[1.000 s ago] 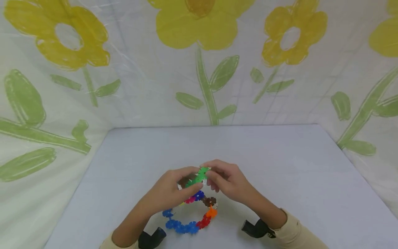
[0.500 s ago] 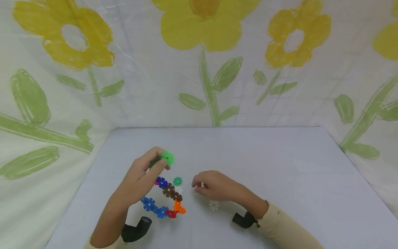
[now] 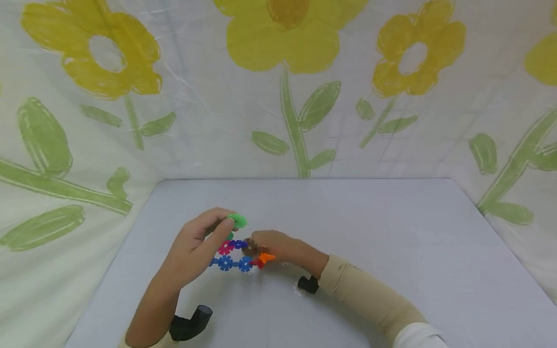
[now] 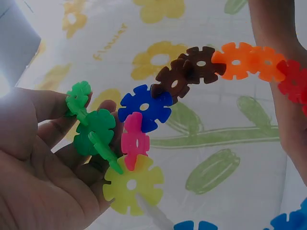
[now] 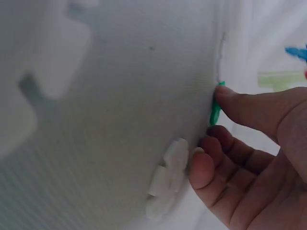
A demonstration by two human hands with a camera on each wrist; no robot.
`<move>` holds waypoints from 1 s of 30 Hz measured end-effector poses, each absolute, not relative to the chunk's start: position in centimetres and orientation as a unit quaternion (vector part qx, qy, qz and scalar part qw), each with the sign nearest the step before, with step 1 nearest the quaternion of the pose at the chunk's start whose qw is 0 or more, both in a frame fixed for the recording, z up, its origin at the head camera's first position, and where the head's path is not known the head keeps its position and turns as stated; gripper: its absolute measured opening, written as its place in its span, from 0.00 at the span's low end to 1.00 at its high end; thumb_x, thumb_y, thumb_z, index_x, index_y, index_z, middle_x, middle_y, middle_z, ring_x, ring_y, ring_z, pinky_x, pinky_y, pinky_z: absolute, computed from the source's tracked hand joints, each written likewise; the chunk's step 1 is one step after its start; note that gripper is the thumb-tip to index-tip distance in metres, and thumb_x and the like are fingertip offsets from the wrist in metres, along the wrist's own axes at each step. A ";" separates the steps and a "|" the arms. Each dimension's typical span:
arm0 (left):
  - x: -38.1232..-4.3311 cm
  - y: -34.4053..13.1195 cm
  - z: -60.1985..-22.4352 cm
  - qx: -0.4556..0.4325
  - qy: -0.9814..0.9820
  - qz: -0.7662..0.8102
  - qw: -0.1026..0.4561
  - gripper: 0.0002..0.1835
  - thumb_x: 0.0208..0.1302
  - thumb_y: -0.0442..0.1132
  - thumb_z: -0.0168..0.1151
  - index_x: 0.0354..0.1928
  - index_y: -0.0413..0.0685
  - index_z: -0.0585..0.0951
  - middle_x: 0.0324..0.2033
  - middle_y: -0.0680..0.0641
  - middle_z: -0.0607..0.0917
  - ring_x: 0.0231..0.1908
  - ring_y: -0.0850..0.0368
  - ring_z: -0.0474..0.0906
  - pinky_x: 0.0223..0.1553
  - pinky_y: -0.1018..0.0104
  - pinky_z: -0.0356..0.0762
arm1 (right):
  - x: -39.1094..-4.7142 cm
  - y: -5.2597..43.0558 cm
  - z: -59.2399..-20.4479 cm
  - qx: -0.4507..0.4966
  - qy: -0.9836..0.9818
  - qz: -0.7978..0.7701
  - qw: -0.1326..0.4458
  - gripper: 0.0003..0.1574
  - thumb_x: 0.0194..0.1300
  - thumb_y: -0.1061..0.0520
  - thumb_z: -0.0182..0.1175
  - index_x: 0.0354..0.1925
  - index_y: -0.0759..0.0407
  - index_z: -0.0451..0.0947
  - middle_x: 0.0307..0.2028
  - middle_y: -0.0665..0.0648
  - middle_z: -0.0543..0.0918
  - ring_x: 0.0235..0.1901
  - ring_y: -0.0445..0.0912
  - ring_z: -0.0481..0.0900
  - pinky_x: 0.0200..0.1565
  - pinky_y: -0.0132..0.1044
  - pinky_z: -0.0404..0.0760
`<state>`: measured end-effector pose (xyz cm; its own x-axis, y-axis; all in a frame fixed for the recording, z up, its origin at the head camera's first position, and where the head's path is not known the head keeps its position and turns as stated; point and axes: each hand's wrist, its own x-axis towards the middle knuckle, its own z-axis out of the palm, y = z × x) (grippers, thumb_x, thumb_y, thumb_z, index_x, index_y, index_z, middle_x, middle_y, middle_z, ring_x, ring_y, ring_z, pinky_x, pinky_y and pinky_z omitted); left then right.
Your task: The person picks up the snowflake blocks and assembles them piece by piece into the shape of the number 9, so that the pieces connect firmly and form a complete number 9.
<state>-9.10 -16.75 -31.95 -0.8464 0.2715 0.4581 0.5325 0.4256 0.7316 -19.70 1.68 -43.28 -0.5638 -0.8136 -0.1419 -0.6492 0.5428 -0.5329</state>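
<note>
My left hand [image 3: 197, 244] pinches the green snowflake discs [image 4: 94, 132] at one end of a linked chain. From there the chain runs through a yellow disc [image 4: 133, 184], a pink disc [image 4: 136, 142] and a dark blue disc [image 4: 145, 108]. Brown discs [image 4: 201, 63], orange discs [image 4: 236, 62], red discs [image 4: 291, 81] and lighter blue discs [image 3: 225, 263] follow, hanging in a loop. Behind the loop, my right hand [image 3: 278, 245] is down at the tabletop. Its thumb and fingertips pinch a loose green disc [image 5: 216, 108] by its edges, close to the table surface.
A loose white disc [image 5: 168, 179] lies by the right fingertips. Another white disc [image 3: 298, 289] lies under the right wrist camera [image 3: 309, 284]. The white table [image 3: 370, 212] ends at a cloth backdrop [image 3: 209, 121] painted with flowers.
Both hands were together at the green discs; the left then moved left with the chain. The right hand let go, came down to the table and took hold of the loose green disc.
</note>
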 end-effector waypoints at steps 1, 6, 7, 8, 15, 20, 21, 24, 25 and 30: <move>-9.1 -16.7 -31.9 -0.237 -0.835 -0.475 0.142 0.09 0.75 0.32 0.54 0.49 0.48 0.81 0.41 0.57 0.83 0.43 0.58 0.79 0.45 0.66 0.81 | -19.6 1.8 -43.3 -0.419 0.852 -0.246 0.196 0.13 0.66 0.59 0.67 0.48 0.57 0.78 0.39 0.49 0.81 0.42 0.43 0.78 0.47 0.27 0.75; -9.3 -16.7 -32.0 -0.242 -0.818 -0.498 0.157 0.11 0.73 0.30 0.55 0.52 0.47 0.82 0.44 0.56 0.86 0.44 0.58 0.82 0.44 0.68 0.82 | -19.9 1.6 -43.7 -0.397 0.864 -0.233 0.203 0.13 0.63 0.60 0.71 0.43 0.55 0.78 0.37 0.47 0.80 0.38 0.40 0.78 0.42 0.26 0.77; -9.4 -16.7 -32.0 -0.245 -0.813 -0.504 0.160 0.12 0.73 0.29 0.55 0.52 0.47 0.83 0.43 0.55 0.86 0.43 0.58 0.82 0.44 0.68 0.82 | -20.0 1.6 -43.7 -0.393 0.870 -0.217 0.206 0.12 0.63 0.61 0.70 0.42 0.54 0.77 0.35 0.46 0.79 0.36 0.39 0.77 0.40 0.25 0.77; -9.4 -16.6 -32.0 -0.247 -0.809 -0.509 0.160 0.12 0.73 0.29 0.56 0.51 0.47 0.83 0.44 0.55 0.86 0.43 0.58 0.83 0.43 0.69 0.82 | -20.1 1.6 -43.7 -0.390 0.877 -0.193 0.205 0.12 0.63 0.61 0.71 0.40 0.52 0.76 0.33 0.45 0.78 0.34 0.38 0.75 0.37 0.25 0.76; -9.3 -16.2 -32.0 -0.234 -0.819 -0.498 0.163 0.10 0.71 0.30 0.59 0.49 0.48 0.84 0.47 0.57 0.87 0.47 0.60 0.83 0.48 0.69 0.80 | -20.0 4.9 -40.6 -0.352 0.862 -0.303 0.204 0.07 0.72 0.59 0.61 0.46 0.52 0.73 0.29 0.48 0.81 0.27 0.41 0.77 0.31 0.31 0.80; -9.4 -15.8 -32.4 -0.255 -0.834 -0.438 0.218 0.11 0.68 0.31 0.64 0.50 0.49 0.85 0.47 0.57 0.87 0.42 0.63 0.84 0.43 0.71 0.81 | -18.4 8.0 -36.6 -0.353 0.769 -0.515 0.132 0.11 0.75 0.62 0.54 0.54 0.60 0.71 0.27 0.60 0.80 0.23 0.48 0.74 0.26 0.35 0.76; -9.5 -15.6 -32.4 -0.265 -0.834 -0.425 0.231 0.10 0.69 0.34 0.64 0.51 0.49 0.85 0.47 0.56 0.87 0.42 0.62 0.84 0.43 0.72 0.81 | -17.8 8.5 -35.8 -0.357 0.741 -0.556 0.125 0.12 0.75 0.63 0.53 0.54 0.63 0.70 0.27 0.63 0.79 0.22 0.49 0.73 0.26 0.35 0.76; -9.4 -15.1 -32.5 -0.293 -0.832 -0.383 0.273 0.12 0.73 0.45 0.60 0.50 0.46 0.84 0.47 0.53 0.88 0.43 0.60 0.84 0.46 0.74 0.79 | -16.0 9.4 -34.4 -0.371 0.661 -0.641 0.118 0.13 0.74 0.66 0.51 0.54 0.67 0.70 0.26 0.65 0.77 0.22 0.50 0.73 0.24 0.34 0.77; -9.4 -14.9 -32.6 -0.305 -0.828 -0.374 0.286 0.15 0.74 0.48 0.58 0.49 0.45 0.84 0.46 0.51 0.88 0.44 0.59 0.85 0.47 0.73 0.79 | -15.5 9.6 -34.1 -0.377 0.641 -0.658 0.118 0.13 0.73 0.67 0.51 0.54 0.69 0.70 0.25 0.65 0.77 0.22 0.50 0.73 0.24 0.34 0.78; -9.1 -13.6 -32.9 -0.344 -0.813 -0.348 0.315 0.21 0.76 0.52 0.53 0.46 0.41 0.84 0.43 0.48 0.88 0.44 0.53 0.86 0.49 0.67 0.81 | -13.7 10.1 -33.8 -0.400 0.597 -0.687 0.112 0.11 0.73 0.68 0.51 0.51 0.71 0.71 0.23 0.63 0.76 0.20 0.48 0.73 0.21 0.35 0.78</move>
